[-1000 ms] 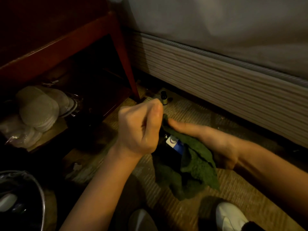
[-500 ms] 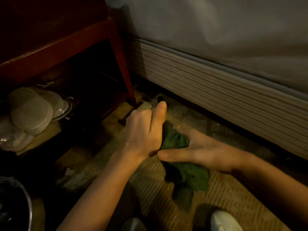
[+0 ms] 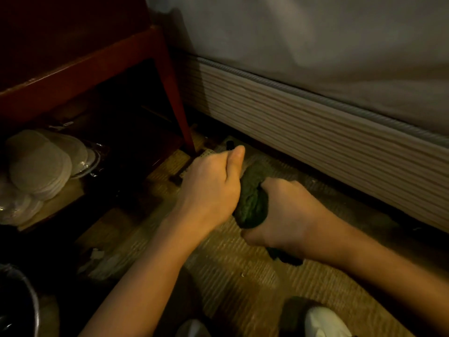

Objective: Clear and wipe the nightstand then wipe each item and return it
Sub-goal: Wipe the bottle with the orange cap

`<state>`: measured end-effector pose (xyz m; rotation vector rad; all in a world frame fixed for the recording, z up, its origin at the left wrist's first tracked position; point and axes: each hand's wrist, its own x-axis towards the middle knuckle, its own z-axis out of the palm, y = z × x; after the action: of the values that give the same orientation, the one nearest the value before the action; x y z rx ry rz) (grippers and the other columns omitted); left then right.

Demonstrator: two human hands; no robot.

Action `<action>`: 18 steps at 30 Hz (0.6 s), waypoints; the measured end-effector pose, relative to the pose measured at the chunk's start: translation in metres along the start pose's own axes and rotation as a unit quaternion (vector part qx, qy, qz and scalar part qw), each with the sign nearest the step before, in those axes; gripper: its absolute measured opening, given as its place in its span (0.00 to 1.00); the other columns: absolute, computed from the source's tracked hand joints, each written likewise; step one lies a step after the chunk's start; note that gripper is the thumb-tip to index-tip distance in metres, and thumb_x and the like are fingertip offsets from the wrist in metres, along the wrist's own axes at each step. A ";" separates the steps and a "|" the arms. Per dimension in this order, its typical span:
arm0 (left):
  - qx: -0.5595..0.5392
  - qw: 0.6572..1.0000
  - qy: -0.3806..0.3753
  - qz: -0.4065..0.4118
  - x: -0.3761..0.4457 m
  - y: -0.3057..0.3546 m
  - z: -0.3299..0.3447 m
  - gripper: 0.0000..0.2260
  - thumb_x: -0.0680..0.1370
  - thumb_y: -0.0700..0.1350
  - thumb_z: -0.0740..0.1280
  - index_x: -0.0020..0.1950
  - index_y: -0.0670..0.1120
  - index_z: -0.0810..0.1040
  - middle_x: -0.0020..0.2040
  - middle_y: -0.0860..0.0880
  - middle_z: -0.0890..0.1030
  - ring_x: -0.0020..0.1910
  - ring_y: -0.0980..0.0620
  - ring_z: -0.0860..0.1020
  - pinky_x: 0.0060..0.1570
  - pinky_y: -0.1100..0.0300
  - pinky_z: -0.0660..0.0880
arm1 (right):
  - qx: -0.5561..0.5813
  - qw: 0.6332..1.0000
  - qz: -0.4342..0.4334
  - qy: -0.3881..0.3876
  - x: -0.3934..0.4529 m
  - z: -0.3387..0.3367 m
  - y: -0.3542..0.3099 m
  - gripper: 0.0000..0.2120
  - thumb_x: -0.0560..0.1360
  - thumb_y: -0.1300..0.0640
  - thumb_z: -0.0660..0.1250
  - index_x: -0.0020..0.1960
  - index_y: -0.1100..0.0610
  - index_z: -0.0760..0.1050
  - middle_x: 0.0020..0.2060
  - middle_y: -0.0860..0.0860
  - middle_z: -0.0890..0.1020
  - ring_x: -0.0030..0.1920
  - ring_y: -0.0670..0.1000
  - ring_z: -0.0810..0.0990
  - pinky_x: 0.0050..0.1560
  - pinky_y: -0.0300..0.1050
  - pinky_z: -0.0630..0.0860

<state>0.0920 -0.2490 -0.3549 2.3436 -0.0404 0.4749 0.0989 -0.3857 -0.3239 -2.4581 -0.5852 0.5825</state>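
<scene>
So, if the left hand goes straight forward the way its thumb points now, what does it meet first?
Most likely the small dark bottle standing on the floor just beyond the left hand, near the nightstand leg. Behind it is the bed base. Depth is hard to judge here.

Dark green cloth [image 3: 252, 198] bunched up, low beside red wooden nightstand [image 3: 170, 76].

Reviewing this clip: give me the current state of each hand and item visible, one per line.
left hand: fist closed, thumb up, against the cloth; contents hidden.
right hand: grips the cloth.
green cloth: bunched between both hands, above the floor.
small dark bottle: on the floor near the nightstand leg, mostly hidden.
round pads: stacked on the nightstand's lower shelf.
</scene>
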 end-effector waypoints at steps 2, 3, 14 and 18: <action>0.024 0.998 0.013 -0.062 0.006 0.005 0.000 0.21 0.83 0.51 0.52 0.29 0.50 0.66 0.27 0.52 0.68 0.27 0.54 0.68 0.31 0.56 0.63 | -0.090 0.993 -0.024 0.071 -0.003 0.009 -0.003 0.17 0.68 0.49 0.70 0.36 0.49 0.60 0.33 0.44 0.69 0.37 0.48 0.74 0.35 0.42 0.70; 0.025 0.996 0.021 -0.087 0.008 0.006 -0.001 0.22 0.83 0.51 0.52 0.29 0.49 0.66 0.27 0.52 0.68 0.26 0.55 0.69 0.29 0.60 0.64 | -0.113 0.988 -0.034 0.100 -0.003 0.013 -0.002 0.17 0.70 0.48 0.67 0.37 0.49 0.58 0.33 0.44 0.67 0.40 0.50 0.75 0.37 0.42 0.68; -0.128 0.972 0.048 0.190 -0.013 -0.016 -0.005 0.19 0.83 0.48 0.50 0.35 0.45 0.68 0.25 0.54 0.64 0.23 0.57 0.65 0.23 0.67 0.59 | 0.234 0.912 -0.035 -0.336 0.025 -0.005 0.028 0.15 0.63 0.65 0.77 0.47 0.62 0.77 0.42 0.58 0.83 0.44 0.58 0.83 0.44 0.48 0.79; -0.213 0.943 0.072 0.246 -0.014 -0.005 -0.005 0.22 0.83 0.54 0.49 0.36 0.45 0.70 0.26 0.51 0.67 0.23 0.57 0.68 0.23 0.63 0.63 | 0.456 0.694 -0.008 -0.557 0.031 0.010 0.045 0.21 0.56 0.58 0.80 0.48 0.63 0.81 0.39 0.55 0.84 0.39 0.50 0.84 0.40 0.41 0.80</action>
<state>0.0783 -0.2438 -0.3596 1.8527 -0.6118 0.7907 0.1319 -0.3999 -0.3662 -0.9432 -0.5128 1.8397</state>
